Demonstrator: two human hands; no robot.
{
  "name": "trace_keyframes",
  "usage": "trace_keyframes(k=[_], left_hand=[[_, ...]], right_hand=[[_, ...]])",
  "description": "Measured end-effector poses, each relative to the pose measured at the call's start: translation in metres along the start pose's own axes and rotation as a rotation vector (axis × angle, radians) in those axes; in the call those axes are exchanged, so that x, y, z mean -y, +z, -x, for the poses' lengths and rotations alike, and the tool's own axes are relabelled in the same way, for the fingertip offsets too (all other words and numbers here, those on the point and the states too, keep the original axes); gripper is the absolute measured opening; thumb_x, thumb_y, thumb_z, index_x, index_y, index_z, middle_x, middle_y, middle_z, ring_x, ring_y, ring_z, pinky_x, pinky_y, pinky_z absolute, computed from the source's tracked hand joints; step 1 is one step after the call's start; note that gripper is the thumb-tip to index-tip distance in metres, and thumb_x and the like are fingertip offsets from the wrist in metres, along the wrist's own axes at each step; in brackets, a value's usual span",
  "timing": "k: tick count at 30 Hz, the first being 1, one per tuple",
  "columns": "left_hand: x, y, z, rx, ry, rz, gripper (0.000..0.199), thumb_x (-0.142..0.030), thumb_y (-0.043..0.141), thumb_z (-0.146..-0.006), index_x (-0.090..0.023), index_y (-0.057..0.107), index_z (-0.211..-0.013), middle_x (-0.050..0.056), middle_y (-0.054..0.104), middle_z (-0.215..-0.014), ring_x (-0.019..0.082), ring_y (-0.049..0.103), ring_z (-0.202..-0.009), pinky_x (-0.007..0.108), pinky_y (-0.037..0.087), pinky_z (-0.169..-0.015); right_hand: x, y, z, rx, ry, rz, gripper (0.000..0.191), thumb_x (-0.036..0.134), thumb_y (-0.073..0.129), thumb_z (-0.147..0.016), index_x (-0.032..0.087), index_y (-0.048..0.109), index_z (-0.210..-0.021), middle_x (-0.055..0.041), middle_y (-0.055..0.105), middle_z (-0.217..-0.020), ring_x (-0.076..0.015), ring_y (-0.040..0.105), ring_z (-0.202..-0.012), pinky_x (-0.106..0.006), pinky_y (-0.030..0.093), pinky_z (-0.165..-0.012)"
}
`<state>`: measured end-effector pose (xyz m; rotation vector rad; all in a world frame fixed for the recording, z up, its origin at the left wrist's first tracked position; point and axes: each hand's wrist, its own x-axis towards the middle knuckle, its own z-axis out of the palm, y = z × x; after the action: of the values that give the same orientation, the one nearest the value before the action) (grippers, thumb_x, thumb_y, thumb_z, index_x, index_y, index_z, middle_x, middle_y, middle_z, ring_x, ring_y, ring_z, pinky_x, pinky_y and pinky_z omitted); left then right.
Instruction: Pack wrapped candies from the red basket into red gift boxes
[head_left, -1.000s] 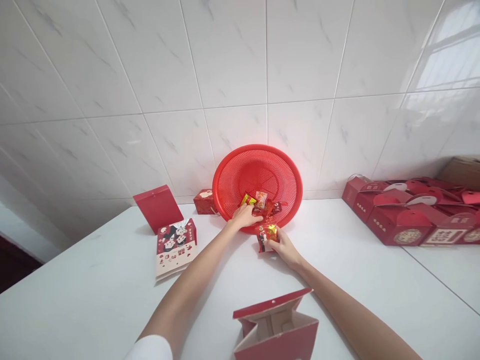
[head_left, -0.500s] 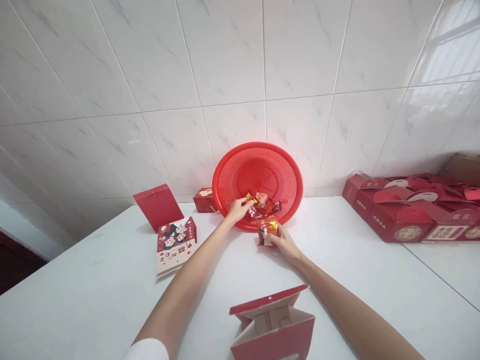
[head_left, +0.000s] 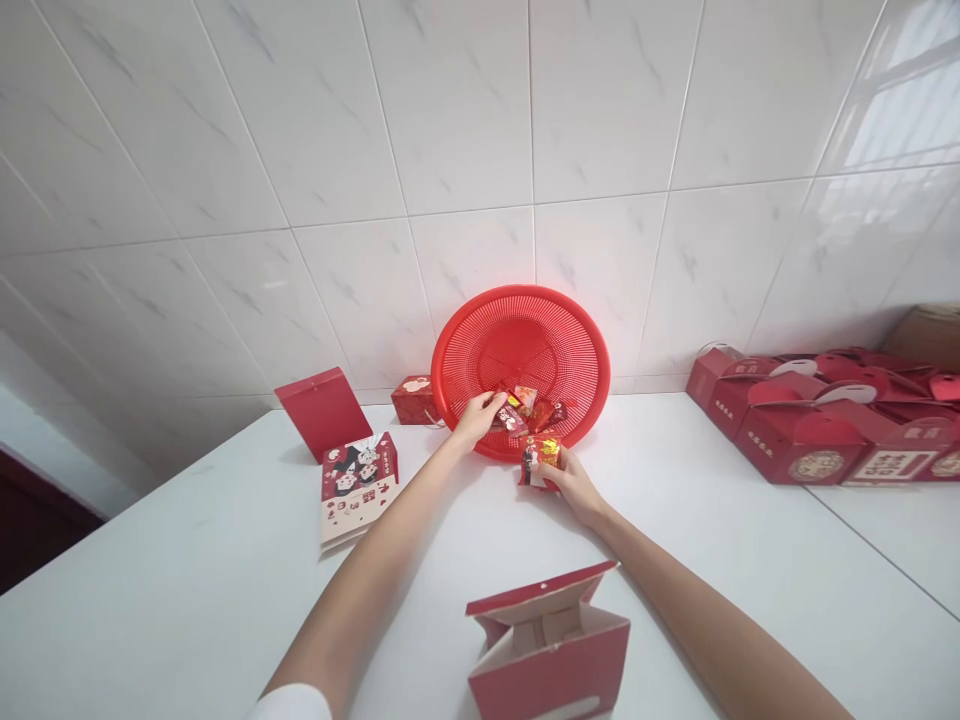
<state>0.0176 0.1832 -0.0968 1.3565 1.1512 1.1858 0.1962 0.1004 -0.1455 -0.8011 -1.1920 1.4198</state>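
Note:
A red plastic basket (head_left: 520, 310) leans tilted against the wall, with several wrapped candies (head_left: 540, 412) lying at its lower side. My left hand (head_left: 480, 418) reaches over the basket's rim, fingers pinched together at the candies; what they hold, if anything, is not clear. In front of the rim, my right hand (head_left: 574, 487) grips a red and gold candy packet (head_left: 538, 462) with a printed picture. Nearer to me stands a red paper gift box (head_left: 551, 665), its top open and its pale inside showing.
A small red box (head_left: 415, 400) sits left of the basket. Further left are a printed gift box (head_left: 360, 480) and a red upright panel (head_left: 322, 412). Several folded red gift boxes (head_left: 806, 430) stand on the white table (head_left: 187, 570) at right, before the tiled wall.
My left hand has shifted slightly within the basket among the candies, its fingers drawn up a little. My right hand keeps hold of the packet. The view has moved slightly.

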Motion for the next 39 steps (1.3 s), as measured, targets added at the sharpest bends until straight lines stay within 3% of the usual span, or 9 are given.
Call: trace_keyframes(k=[4, 9, 14, 17, 21, 25, 33, 36, 39], left_hand=[[-0.007, 0.005, 0.008, 0.040, -0.070, 0.034, 0.027, -0.032, 0.075, -0.079, -0.017, 0.067, -0.100, 0.007, 0.075, -0.095, 0.021, 0.073, -0.087, 0.037, 0.060, -0.082], [-0.006, 0.009, 0.018, 0.033, -0.032, 0.082, 0.067, -0.008, 0.078, -0.068, -0.020, 0.056, -0.130, 0.008, 0.072, -0.119, 0.023, 0.070, -0.107, 0.038, 0.058, -0.093], [0.004, 0.005, 0.016, -0.145, 0.075, -0.138, 0.085, -0.009, 0.079, -0.068, -0.022, 0.044, -0.144, 0.013, 0.063, -0.134, 0.028, 0.058, -0.127, 0.041, 0.050, -0.105], [0.006, -0.001, 0.012, -0.285, 0.199, -0.274, 0.082, -0.010, 0.077, -0.071, -0.024, 0.044, -0.145, 0.013, 0.054, -0.145, 0.028, 0.049, -0.137, 0.042, 0.044, -0.111], [0.006, -0.007, 0.015, -0.381, 0.301, -0.311, 0.063, -0.012, 0.070, -0.078, -0.019, 0.049, -0.137, 0.012, 0.065, -0.126, 0.024, 0.063, -0.118, 0.039, 0.048, -0.106], [0.010, -0.003, 0.031, -0.347, 0.390, -0.389, 0.055, -0.012, 0.066, -0.078, -0.020, 0.052, -0.130, 0.006, 0.069, -0.108, 0.019, 0.068, -0.098, 0.036, 0.053, -0.097], [0.011, 0.009, 0.040, -0.315, 0.554, -0.621, 0.024, -0.009, 0.058, -0.080, -0.020, 0.067, -0.099, 0.008, 0.062, -0.122, 0.023, 0.064, -0.112, 0.039, 0.051, -0.104], [0.013, 0.008, 0.034, -0.159, 0.505, -0.785, 0.029, -0.003, 0.059, -0.072, -0.021, 0.072, -0.091, 0.008, 0.060, -0.129, 0.026, 0.058, -0.124, 0.041, 0.045, -0.111], [0.017, 0.009, 0.032, -0.047, 0.459, -0.857, 0.032, -0.003, 0.055, -0.073, -0.020, 0.074, -0.093, 0.008, 0.064, -0.125, 0.023, 0.062, -0.118, 0.038, 0.046, -0.109]], right_hand=[[0.000, 0.000, -0.001, -0.007, 0.012, -0.034, 0.038, 0.038, 0.080, -0.064, 0.019, 0.065, -0.093, -0.0027, 0.067, -0.087, -0.0180, 0.059, -0.076, -0.031, 0.050, -0.066], [-0.006, -0.003, -0.004, -0.015, 0.028, -0.082, 0.042, 0.045, 0.083, -0.064, 0.019, 0.063, -0.091, -0.0015, 0.065, -0.081, -0.0166, 0.059, -0.071, -0.033, 0.052, -0.067], [-0.008, -0.005, -0.005, -0.020, 0.029, -0.100, 0.042, 0.045, 0.085, -0.064, 0.019, 0.064, -0.089, -0.0002, 0.065, -0.081, -0.0146, 0.057, -0.071, -0.031, 0.051, -0.069], [-0.007, -0.004, -0.005, -0.019, 0.029, -0.103, 0.043, 0.045, 0.085, -0.063, 0.018, 0.066, -0.090, -0.0019, 0.067, -0.087, -0.0157, 0.059, -0.076, -0.031, 0.051, -0.072], [-0.007, -0.004, -0.005, -0.026, 0.023, -0.106, 0.042, 0.045, 0.086, -0.062, 0.018, 0.066, -0.088, -0.0014, 0.067, -0.083, -0.0156, 0.057, -0.073, -0.032, 0.050, -0.071], [-0.007, -0.004, -0.005, -0.030, 0.024, -0.117, 0.041, 0.043, 0.087, -0.062, 0.019, 0.066, -0.087, -0.0008, 0.066, -0.081, -0.0161, 0.058, -0.072, -0.033, 0.051, -0.071], [-0.007, -0.004, -0.005, -0.026, 0.050, -0.144, 0.043, 0.041, 0.085, -0.063, 0.020, 0.067, -0.095, -0.0044, 0.070, -0.092, -0.0198, 0.062, -0.079, -0.036, 0.054, -0.074], [-0.008, -0.005, -0.005, -0.031, 0.051, -0.150, 0.040, 0.038, 0.081, -0.064, 0.019, 0.066, -0.097, -0.0041, 0.069, -0.090, -0.0194, 0.061, -0.077, -0.035, 0.053, -0.073], [-0.009, -0.005, -0.006, -0.023, 0.047, -0.157, 0.038, 0.030, 0.076, -0.064, 0.018, 0.065, -0.098, -0.0032, 0.069, -0.087, -0.0186, 0.060, -0.075, -0.033, 0.051, -0.071]])
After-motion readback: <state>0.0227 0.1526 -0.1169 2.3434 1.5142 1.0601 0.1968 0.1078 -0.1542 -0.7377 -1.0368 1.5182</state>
